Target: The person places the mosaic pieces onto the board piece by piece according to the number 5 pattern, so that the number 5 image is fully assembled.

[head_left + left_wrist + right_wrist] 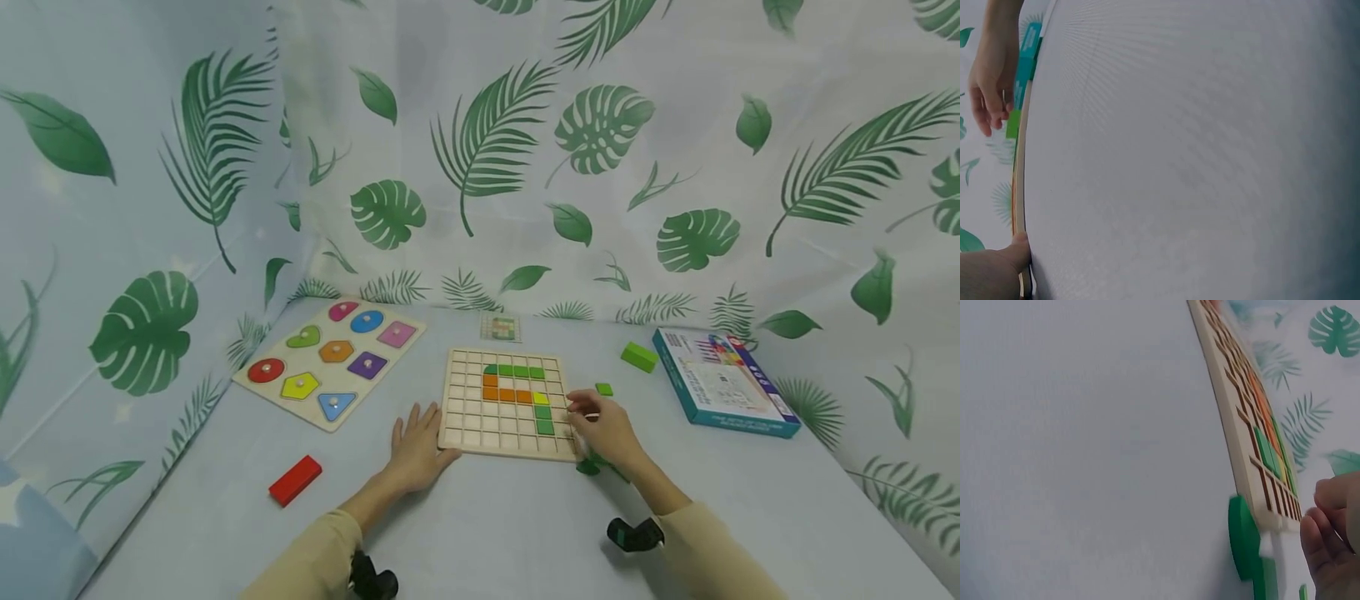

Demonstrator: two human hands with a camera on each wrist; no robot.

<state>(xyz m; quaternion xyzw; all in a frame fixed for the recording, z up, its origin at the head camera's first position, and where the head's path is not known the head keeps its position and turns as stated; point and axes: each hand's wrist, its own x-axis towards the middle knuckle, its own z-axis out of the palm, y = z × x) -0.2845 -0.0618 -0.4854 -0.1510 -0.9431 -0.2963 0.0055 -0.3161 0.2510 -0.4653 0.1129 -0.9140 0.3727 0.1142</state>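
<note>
A wooden grid board (480,425) lies in front of me in the head view, with green, orange and yellow tiles set in some squares. My left hand (420,450) rests at its near left corner, fingers spread; in the left wrist view the left thumb (1017,251) touches the board's edge. Beside the right edge hovers my right hand (606,429), fingers loosely bent. In the right wrist view a gap shows between that hand's thumb and fingers (1316,540), with no piece visible there. Dark green pieces (588,467) lie partly hidden below the right hand.
A small green tile (603,389) and a green block (639,357) lie right of the board, near a teal-edged box (712,383). On the left are a knobbed shape puzzle (333,379) and a red block (296,480). A pattern card (501,327) lies behind the board.
</note>
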